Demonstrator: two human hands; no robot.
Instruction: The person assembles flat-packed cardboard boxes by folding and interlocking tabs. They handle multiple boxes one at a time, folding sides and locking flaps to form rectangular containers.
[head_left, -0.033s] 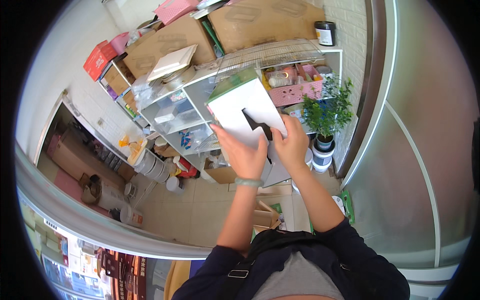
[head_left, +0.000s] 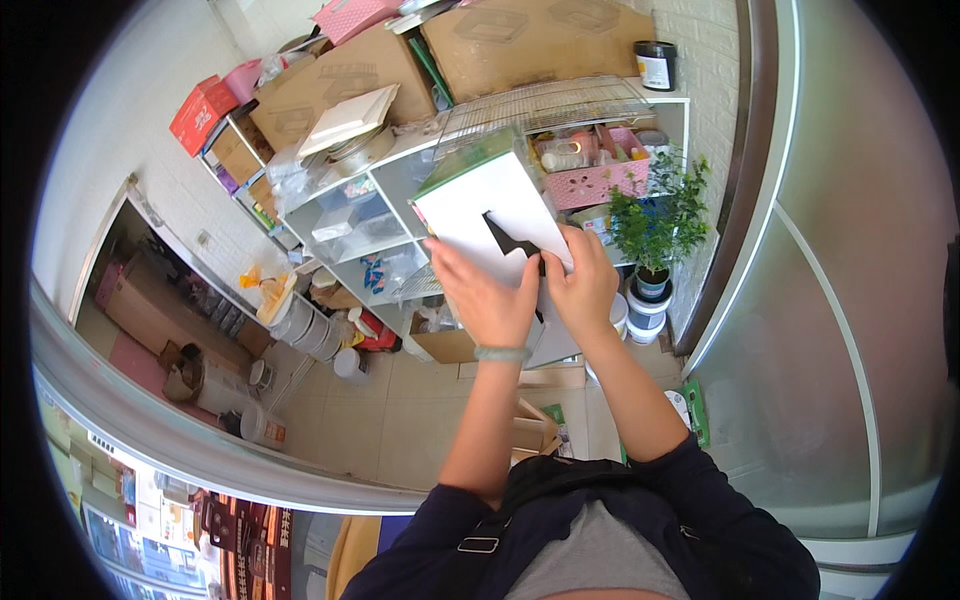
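In front of me I hold up a cardboard box with white flaps and a green side, tilted so its far end points up and left. Between the white flaps shows a dark, jagged gap. My left hand, below a pale bangle, supports the box's left side, fingers extended along it and thumb toward the gap. On the near right flap my right hand grips the edge, thumb and fingers pinched. The thumbs are close together. The box's underside is hidden.
Beyond the box stands a white shelf unit with a pink basket, a wire rack and large cartons on top. A potted plant rests on white buckets at right, near a frosted glass door. Wooden pieces lie by my feet.
The dark gap between the flaps looks slightly narrower, and the left hand has shifted a little against the box. Both hands keep their hold.
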